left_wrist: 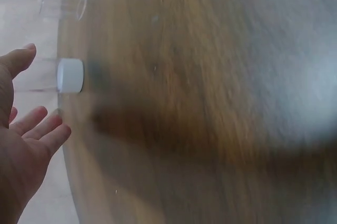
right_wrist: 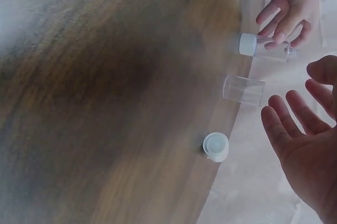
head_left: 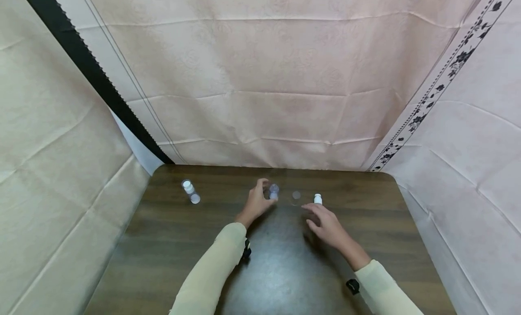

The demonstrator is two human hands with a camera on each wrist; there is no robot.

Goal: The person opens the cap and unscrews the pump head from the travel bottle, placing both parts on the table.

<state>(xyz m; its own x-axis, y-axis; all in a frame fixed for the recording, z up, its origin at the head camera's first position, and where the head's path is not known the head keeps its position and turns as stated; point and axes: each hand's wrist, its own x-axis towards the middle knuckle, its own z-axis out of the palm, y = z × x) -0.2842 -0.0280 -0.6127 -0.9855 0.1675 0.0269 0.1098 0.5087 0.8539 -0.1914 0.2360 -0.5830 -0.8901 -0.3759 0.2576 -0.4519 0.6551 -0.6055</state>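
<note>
My left hand (head_left: 257, 200) is at the far part of the table, its thumb and fingers spread around a clear container with a white end (head_left: 274, 191). The white end (left_wrist: 70, 75) is at the tabletop, and the see-through part rises between thumb and fingers. Whether the fingers touch it, I cannot tell. To its right stands a clear, see-through cup (right_wrist: 243, 90). A small white bottle (head_left: 318, 199) is farther right. My right hand (head_left: 325, 224) hovers just in front of this bottle, holding nothing, fingers extended and apart.
Another clear container with white parts (head_left: 191, 191) is at the far left of the wooden table (head_left: 171, 260). Pale cloth (head_left: 264, 80) hangs behind the table's far edge and along both sides.
</note>
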